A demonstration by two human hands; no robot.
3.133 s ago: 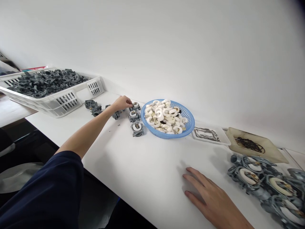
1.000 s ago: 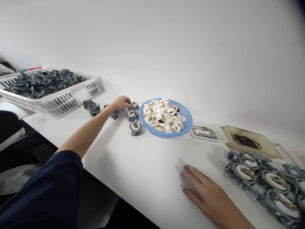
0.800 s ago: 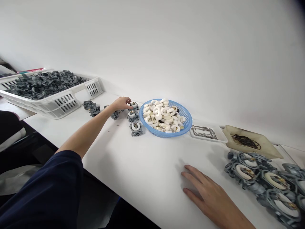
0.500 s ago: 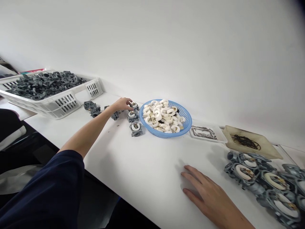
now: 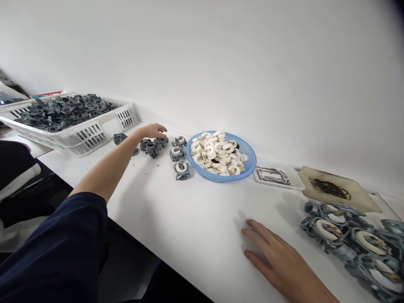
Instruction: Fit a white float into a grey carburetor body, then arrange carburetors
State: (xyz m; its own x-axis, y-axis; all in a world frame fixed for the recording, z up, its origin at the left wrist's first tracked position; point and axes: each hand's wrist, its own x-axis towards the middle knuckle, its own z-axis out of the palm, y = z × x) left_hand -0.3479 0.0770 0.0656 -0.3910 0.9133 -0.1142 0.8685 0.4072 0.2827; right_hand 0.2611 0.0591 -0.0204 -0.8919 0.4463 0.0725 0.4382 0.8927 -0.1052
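My left hand [image 5: 155, 131] reaches across the table, its fingers stretched out and apart, just over a cluster of grey metal carburetor bodies [image 5: 152, 148]. Whether a fingertip touches the rearmost of them, I cannot tell. To the right of this hand, three carburetor bodies with white floats [image 5: 181, 168] stand in a row beside a blue basket [image 5: 221, 178]. White floats [image 5: 209, 148] are heaped in that basket. My right hand [image 5: 279, 263] rests on or just over the table at the lower right, fingers spread, holding nothing.
A white crate [image 5: 91, 136] full of grey metal parts stands at the left. Right of the basket are a clear tray [image 5: 295, 180] of thin metal pieces and a beige tray [image 5: 356, 195] with dark rings. Several float-fitted carburetor bodies [image 5: 344, 250] crowd the right side.
My left hand has moved left, from the rear carburetor body in the row to above the grey cluster. The right hand stays in place. The view has shifted slightly.
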